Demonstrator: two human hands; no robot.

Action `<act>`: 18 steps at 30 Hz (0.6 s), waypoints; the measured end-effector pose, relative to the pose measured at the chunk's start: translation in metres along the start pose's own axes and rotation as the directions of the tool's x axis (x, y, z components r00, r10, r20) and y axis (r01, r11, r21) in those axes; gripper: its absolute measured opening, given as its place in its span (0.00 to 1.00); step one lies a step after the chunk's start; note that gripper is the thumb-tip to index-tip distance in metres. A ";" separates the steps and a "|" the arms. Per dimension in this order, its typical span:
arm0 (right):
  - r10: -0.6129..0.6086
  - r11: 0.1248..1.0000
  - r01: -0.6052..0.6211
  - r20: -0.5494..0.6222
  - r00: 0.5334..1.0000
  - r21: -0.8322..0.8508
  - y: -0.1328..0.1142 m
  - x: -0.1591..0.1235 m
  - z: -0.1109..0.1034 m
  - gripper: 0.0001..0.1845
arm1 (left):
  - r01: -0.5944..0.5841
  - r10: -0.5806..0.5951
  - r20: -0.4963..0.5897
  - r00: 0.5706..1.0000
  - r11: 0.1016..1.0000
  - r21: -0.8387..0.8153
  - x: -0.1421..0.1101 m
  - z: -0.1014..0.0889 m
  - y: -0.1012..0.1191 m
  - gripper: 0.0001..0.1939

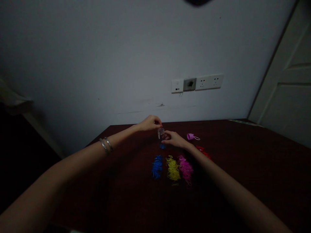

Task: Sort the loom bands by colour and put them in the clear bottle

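Note:
A small clear bottle (160, 132) stands upright on the dark table, its mouth uncovered and something blue showing at its bottom. My right hand (173, 139) grips the bottle from the right side, fingers around its middle. Just above the mouth is my left hand (151, 123), its fingertips pinched together; whatever is between them is too small to make out. Nearer to me lie a pile of blue strips (157, 166), a pile of yellow strips (173, 169) and a pile of pink strips (185, 169). Some red strips (203, 151) are partly hidden behind my right forearm.
A pink cap with a loop (190, 136) lies on the table (131, 191) to the right of the bottle. Behind the table rises a pale wall (109, 58) with a row of sockets (209, 82). A white door (286, 97) stands at the right.

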State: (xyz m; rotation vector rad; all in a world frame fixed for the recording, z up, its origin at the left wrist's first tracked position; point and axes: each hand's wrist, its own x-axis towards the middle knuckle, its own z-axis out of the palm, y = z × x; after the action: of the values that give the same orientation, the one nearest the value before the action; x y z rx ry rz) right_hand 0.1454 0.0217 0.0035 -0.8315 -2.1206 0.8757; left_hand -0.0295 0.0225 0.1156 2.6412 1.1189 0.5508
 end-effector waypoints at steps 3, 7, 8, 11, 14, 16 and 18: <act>-0.002 1.000 0.002 0.001 1.000 0.006 0.000 0.000 0.000 0.16 | -0.013 0.013 -0.031 0.999 1.000 0.013 -0.009 0.001 0.005 0.11; -0.019 1.000 0.018 0.018 1.000 0.014 0.001 0.000 -0.001 0.19 | -0.057 0.054 0.038 0.998 0.995 0.086 -0.032 0.003 0.018 0.14; -0.019 1.000 0.019 0.019 1.000 0.011 0.001 0.000 -0.001 0.19 | -0.074 0.069 0.056 0.996 0.992 0.103 -0.039 0.004 0.022 0.13; -0.015 1.000 0.015 0.014 1.000 -0.006 0.001 0.000 -0.001 0.19 | -0.135 0.108 0.199 0.974 0.982 0.131 -0.064 0.008 0.033 0.10; -0.013 1.000 0.013 0.005 1.000 -0.023 0.001 0.000 -0.001 0.18 | -0.196 0.131 0.369 0.920 0.970 0.145 -0.087 0.015 0.040 0.10; -0.012 0.999 0.012 0.001 1.000 -0.030 0.001 0.000 -0.001 0.18 | -0.242 0.148 0.444 0.883 0.957 0.161 -0.100 0.021 0.042 0.12; -0.009 1.000 0.009 0.002 1.000 -0.029 0.001 -0.001 -0.002 0.18 | -0.267 0.148 0.490 0.859 0.947 0.181 -0.108 0.027 0.042 0.13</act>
State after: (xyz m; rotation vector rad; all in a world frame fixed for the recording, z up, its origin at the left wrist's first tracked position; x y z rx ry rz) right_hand 0.1474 0.0227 0.0031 -0.8351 -2.1418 0.8428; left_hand -0.0604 -0.0864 0.0779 2.8922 0.7923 -0.2197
